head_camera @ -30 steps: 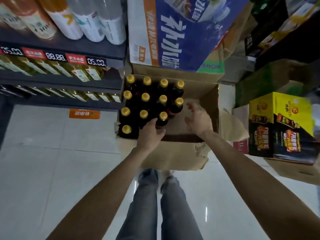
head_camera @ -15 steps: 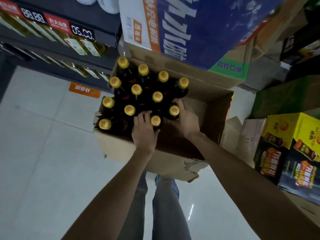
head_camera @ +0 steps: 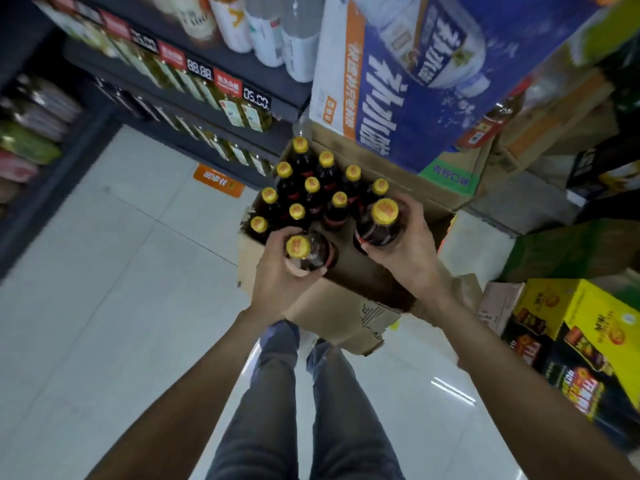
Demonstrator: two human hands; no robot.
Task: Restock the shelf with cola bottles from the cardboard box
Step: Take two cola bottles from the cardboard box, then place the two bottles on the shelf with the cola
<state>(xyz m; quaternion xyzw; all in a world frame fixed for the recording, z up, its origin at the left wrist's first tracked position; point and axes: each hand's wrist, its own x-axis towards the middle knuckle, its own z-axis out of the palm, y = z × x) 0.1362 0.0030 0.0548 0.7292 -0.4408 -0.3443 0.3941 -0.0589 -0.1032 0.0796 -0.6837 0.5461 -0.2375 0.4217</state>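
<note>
Head view: the floor (head_camera: 104, 289) is pale, glossy tile, and every position below is given relative to the cardboard box (head_camera: 332, 306) standing on it. To the left of the box and behind it, a dark shelf (head_camera: 194, 109) runs away from the camera, carrying rows of bottles and price tags along its edges. Directly behind and above the box sits a large blue carton (head_camera: 433, 81) with white lettering. To the right of the box stands a yellow carton (head_camera: 588, 348), with further stacked cartons behind it.

The box is open at the top. Its left and rear portions hold the remaining bottles (head_camera: 311, 199), upright, long axes vertical, yellow caps pointing up at the camera. The near right portion of the box interior shows bare cardboard.

Two cola bottles are raised above the box, both dark with yellow caps. The left bottle (head_camera: 308, 251) is above the near left edge of the box, cap tilted toward the camera and slightly left. The right bottle (head_camera: 381, 226) is above the right half of the box, near upright, cap toward the camera.

The left hand (head_camera: 280, 275) grips the left bottle, fingers wrapped round its shoulder. The right hand (head_camera: 412, 251) grips the right bottle, fingers curled round its body.
</note>
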